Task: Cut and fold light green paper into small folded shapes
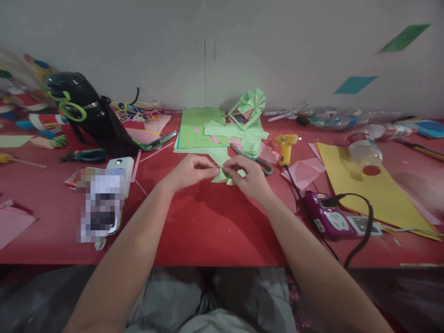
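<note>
Near the middle of the red table, my left hand point(192, 172) and my right hand point(249, 176) meet, fingertips pinched on a small piece of light green paper point(219, 176). Its exact shape is partly covered by my fingers. Just behind my right hand lies a pair of scissors point(266, 167) with dark grey-green handles, partly under paper. Green and pink paper scraps point(218, 129) are heaped on green sheets point(194, 115) beyond my hands. A folded green paper fan-like rosette point(252, 102) stands at the back of that heap.
To the right are a yellow glue gun point(286, 148), a purple power strip point(324, 217) with a black cable, a yellow sheet point(381, 194) and a plastic bottle point(364, 150). A phone point(102, 203) and a leaning black object point(93, 113) stand left. The wall point(156, 55) closes the back.
</note>
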Tool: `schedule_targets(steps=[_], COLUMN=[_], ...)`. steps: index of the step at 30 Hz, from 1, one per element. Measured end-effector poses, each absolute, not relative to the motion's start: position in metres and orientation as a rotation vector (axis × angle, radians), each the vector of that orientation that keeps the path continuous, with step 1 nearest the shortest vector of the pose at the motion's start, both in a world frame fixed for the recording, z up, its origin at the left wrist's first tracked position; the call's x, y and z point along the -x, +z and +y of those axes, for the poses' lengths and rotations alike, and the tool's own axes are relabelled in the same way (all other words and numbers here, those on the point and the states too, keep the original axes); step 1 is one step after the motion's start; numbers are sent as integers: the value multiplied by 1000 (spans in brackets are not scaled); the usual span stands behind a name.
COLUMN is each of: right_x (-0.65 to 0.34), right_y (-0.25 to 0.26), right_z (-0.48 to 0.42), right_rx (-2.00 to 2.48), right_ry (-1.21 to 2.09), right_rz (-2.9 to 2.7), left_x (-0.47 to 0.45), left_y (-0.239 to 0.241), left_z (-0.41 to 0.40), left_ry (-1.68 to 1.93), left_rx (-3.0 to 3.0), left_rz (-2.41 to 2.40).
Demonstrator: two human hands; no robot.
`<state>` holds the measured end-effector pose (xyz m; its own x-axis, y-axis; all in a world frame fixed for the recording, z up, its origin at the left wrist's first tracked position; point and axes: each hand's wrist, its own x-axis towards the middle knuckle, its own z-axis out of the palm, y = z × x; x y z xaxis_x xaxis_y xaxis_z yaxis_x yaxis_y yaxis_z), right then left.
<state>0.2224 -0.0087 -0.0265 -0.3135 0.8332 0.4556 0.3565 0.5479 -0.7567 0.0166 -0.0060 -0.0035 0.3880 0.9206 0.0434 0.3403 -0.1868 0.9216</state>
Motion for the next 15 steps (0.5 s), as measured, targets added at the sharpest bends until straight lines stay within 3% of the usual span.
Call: schedule_targets(steps=[15], right_x=[-221], right_y=[-23], right_z=[-11], right_rx=[962], right_ry=[865], right_rz=[-1810], left_x=[-19], left_y=[-2], left_z=[-7], left_ry=[890], left_rx=[-1843], left_rz=[1056])
